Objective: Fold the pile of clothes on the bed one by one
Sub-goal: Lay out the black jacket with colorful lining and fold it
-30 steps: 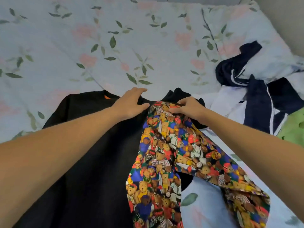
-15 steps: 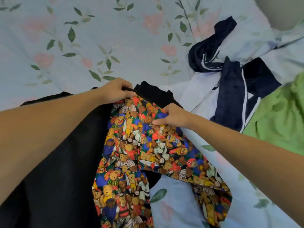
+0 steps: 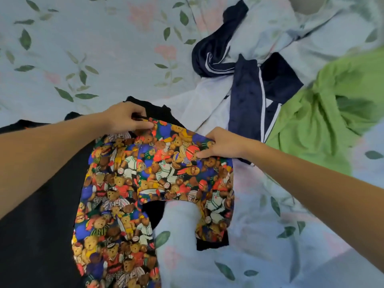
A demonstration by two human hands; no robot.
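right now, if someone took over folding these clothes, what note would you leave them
Left hand pinches the top edge of the teddy-bear print garment; right hand grips the same edge further right.
The print garment lies spread, partly over a black garment, not yet folded.
Unfolded pile at right: navy piece with white stripes, white piece, green piece.
No folded clothes are in view; all of these are left to fold.

**Colours on the bed**

The shorts (image 3: 158, 183) carry a crowded teddy-bear print in red, blue, yellow, green and brown. A plain black garment (image 3: 41, 215) lies under them. The bedsheet (image 3: 93, 48) is pale blue with green leaves and pink flowers. The jacket (image 3: 247, 96) is navy and white with white piping; the shirt (image 3: 324, 113) is lime green.
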